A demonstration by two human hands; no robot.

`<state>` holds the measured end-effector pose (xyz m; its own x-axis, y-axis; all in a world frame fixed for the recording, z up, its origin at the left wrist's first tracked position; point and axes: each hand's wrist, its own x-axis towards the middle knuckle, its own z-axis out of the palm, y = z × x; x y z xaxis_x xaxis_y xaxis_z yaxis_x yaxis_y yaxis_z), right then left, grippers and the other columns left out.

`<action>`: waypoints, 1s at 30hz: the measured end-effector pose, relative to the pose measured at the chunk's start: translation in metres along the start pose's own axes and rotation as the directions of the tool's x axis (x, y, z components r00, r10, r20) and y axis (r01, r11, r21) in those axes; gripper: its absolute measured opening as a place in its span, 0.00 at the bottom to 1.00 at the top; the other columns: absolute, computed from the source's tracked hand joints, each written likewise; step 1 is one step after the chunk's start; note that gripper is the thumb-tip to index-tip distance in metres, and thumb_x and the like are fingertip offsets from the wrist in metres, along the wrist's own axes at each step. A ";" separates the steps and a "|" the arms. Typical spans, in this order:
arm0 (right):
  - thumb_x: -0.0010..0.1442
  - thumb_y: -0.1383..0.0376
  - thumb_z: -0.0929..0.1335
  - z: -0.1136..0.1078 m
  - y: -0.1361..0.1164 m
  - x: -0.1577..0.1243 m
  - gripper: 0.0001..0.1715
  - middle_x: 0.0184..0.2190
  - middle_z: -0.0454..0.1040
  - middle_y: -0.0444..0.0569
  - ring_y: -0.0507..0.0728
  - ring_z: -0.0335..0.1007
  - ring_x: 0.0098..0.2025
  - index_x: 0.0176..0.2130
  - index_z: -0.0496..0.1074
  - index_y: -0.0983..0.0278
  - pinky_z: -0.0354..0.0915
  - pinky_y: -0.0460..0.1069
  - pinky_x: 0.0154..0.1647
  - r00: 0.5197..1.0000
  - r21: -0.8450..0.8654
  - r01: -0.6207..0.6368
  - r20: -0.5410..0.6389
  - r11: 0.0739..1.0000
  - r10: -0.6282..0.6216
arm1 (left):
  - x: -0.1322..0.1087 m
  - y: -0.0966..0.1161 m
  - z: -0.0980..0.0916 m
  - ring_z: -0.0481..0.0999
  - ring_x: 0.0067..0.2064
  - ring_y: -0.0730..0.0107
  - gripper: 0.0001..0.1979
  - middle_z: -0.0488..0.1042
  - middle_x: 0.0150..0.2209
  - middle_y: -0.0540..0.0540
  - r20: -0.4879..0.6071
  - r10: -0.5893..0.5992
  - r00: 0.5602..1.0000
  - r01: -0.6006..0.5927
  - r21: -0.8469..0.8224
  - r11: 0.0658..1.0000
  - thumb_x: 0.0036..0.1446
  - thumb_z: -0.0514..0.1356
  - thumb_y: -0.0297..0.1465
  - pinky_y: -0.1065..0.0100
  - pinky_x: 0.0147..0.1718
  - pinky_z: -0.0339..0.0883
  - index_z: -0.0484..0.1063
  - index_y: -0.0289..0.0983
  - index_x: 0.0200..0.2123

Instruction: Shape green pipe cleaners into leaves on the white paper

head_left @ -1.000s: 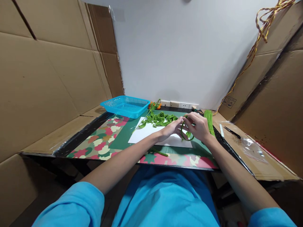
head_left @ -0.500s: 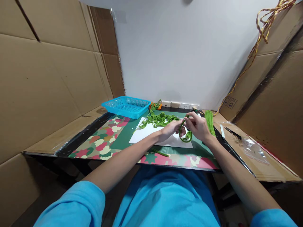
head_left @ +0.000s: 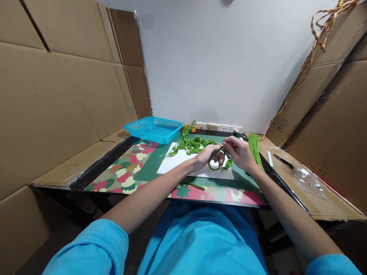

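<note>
A green pipe cleaner [head_left: 211, 167], bent into a loop, runs between my two hands above a white sheet of paper [head_left: 172, 166]. My left hand [head_left: 208, 156] grips it with the fingers curled. My right hand [head_left: 237, 151] pinches it near its upper end, close to the left fingertips. Just below the right fingers is a small green leaf shape [head_left: 228, 164] made of pipe cleaner. A pile of similar green leaves [head_left: 195, 144] lies on the paper's far side. One loose green pipe cleaner [head_left: 195, 185] rests near the table's front edge.
A blue plastic basket [head_left: 155, 130] stands at the back left, beside orange-and-green flowers [head_left: 189, 128]. To the right lie a bundle of green pipe cleaners [head_left: 254, 149], black tweezers [head_left: 283, 161] and a clear plastic bag [head_left: 309, 181]. Cardboard walls [head_left: 71, 84] flank both sides.
The loop of pipe cleaner has swung left and now hangs under my left hand. My right fingers have closed in tighter, near the left fingertips.
</note>
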<state>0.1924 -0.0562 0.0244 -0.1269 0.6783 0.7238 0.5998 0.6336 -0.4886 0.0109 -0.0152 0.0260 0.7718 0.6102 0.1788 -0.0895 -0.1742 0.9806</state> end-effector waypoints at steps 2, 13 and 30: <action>0.75 0.51 0.65 0.001 0.002 0.000 0.17 0.27 0.75 0.46 0.56 0.70 0.27 0.39 0.74 0.59 0.69 0.51 0.30 0.999 -0.015 -0.004 -0.040 1.000 0.004 | 0.002 -0.002 -0.001 0.67 0.29 0.68 0.18 0.68 0.27 0.49 -0.075 0.063 0.995 -0.058 0.065 0.996 0.67 0.53 0.45 0.65 0.34 0.64 0.68 0.38 0.32; 0.71 0.59 0.68 0.001 0.004 0.003 0.11 0.34 0.84 0.50 0.58 0.78 0.31 0.40 0.79 0.60 0.74 0.51 0.32 0.995 0.023 0.002 -0.104 1.000 0.000 | -0.002 -0.003 -0.003 0.72 0.43 0.63 0.19 0.72 0.38 0.46 -0.172 0.269 0.948 -0.175 0.425 0.888 0.71 0.56 0.46 0.62 0.50 0.66 0.73 0.38 0.35; 0.71 0.62 0.68 -0.002 0.004 0.002 0.10 0.33 0.83 0.48 0.58 0.79 0.31 0.39 0.79 0.59 0.74 0.51 0.34 0.993 -0.045 0.048 -0.105 0.998 -0.052 | -0.003 0.003 -0.007 0.83 0.36 0.60 0.32 0.74 0.30 0.47 0.067 -0.077 0.995 0.097 -0.387 0.917 0.55 0.72 0.53 0.58 0.48 0.74 0.58 0.38 0.23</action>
<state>0.1956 -0.0533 0.0246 -0.0747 0.6014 0.7955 0.6279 0.6481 -0.4310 0.0034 -0.0123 0.0288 0.8168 0.5686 0.0972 -0.2507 0.1982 0.9476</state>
